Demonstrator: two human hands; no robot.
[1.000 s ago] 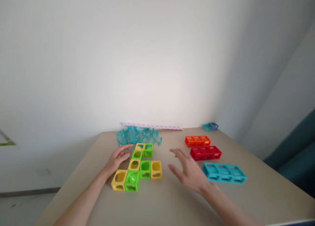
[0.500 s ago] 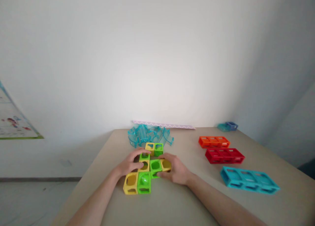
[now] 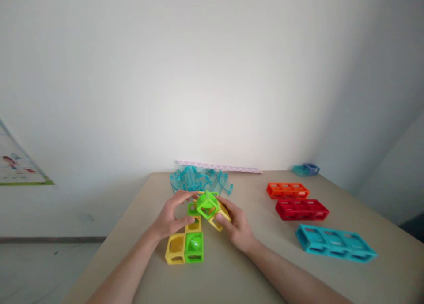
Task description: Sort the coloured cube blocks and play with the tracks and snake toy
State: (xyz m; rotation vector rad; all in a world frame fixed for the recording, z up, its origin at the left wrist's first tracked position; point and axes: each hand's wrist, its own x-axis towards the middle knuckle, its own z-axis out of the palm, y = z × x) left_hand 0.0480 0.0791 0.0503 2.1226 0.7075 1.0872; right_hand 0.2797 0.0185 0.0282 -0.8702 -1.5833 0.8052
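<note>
1. Maybe the right hand point(image 3: 237, 230) holds the yellow cube point(image 3: 225, 211) so the green cube point(image 3: 207, 202) stuck to it pokes out free.
2. Its fingers are closed around the yellow cube; the tilted green cube sits just left of them.
3. The left hand point(image 3: 169, 217) is half open, seemingly empty, thumb by another yellow cube point(image 3: 193, 227) on the desk point(image 3: 238, 277), maybe to steady it; I can't tell if they touch.

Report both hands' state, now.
Left hand: open, thumb at a yellow cube; contact unclear.
Right hand: closed, holding a tilted green-and-yellow cube pair.
</note>
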